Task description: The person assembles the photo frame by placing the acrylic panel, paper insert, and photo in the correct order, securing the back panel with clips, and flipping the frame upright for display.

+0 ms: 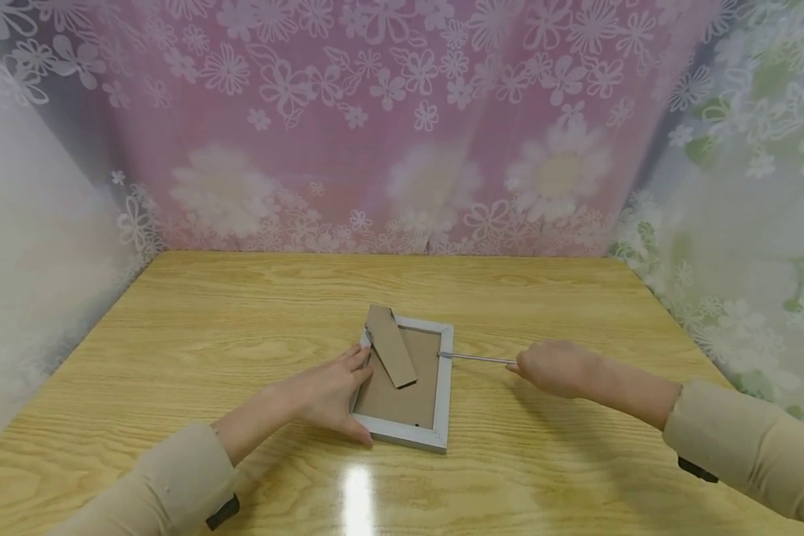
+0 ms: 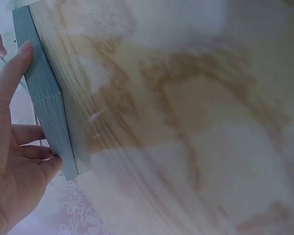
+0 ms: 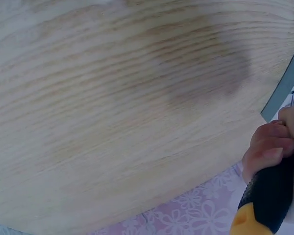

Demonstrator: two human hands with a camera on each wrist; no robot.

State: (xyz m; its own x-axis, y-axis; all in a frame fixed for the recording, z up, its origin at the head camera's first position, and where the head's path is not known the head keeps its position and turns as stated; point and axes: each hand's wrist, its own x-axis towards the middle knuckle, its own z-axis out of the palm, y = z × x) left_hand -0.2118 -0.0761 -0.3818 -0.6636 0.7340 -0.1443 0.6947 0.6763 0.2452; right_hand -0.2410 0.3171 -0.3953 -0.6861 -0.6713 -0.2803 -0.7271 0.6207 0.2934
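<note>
A picture frame (image 1: 444, 398) with a pale grey rim lies face down on the table. Its brown backing board (image 1: 423, 394) shows, and a cardboard stand leg (image 1: 391, 348) slants across it past the upper left corner. My left hand (image 1: 328, 391) holds the frame by its left side and near edge, thumb and fingertips against the rim (image 2: 49, 107) in the left wrist view. In my right hand (image 1: 556, 368) is a screwdriver (image 1: 479, 359) with a black and yellow handle (image 3: 269, 196). The tip of its shaft touches the right inner edge of the rim.
The wood-grain table (image 1: 241, 298) extends around the frame on all sides. Behind it hangs a pink floral curtain (image 1: 348, 164), with pale flowered cloth (image 1: 744, 246) at the right and more at the left. Light glares off the table's near part.
</note>
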